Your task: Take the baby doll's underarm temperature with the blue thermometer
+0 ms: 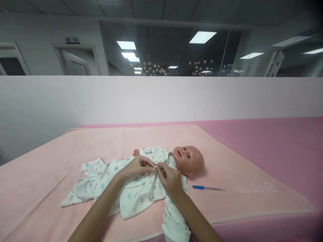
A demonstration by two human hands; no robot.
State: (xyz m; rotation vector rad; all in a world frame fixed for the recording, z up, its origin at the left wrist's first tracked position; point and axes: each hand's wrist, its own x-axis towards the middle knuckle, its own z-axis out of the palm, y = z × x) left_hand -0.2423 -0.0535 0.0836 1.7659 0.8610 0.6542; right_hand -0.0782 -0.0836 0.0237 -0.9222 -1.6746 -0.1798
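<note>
A baby doll (188, 159) lies on its back on a pale pink blanket (50, 174), head to the right. It wears a white printed romper (136, 195) whose front flap lies loose. My left hand (137, 167) and my right hand (170, 179) meet over the doll's chest. Both pinch the romper's edge at a small white snap (155, 167) near the collar. Fingers of both hands are closed on the fabric.
A thin thermometer with a blue cap (208, 188) lies on the blanket right of the doll. The blanket covers a darker pink mattress (277, 144). A white partition wall (151, 97) runs behind, with glass panes above it.
</note>
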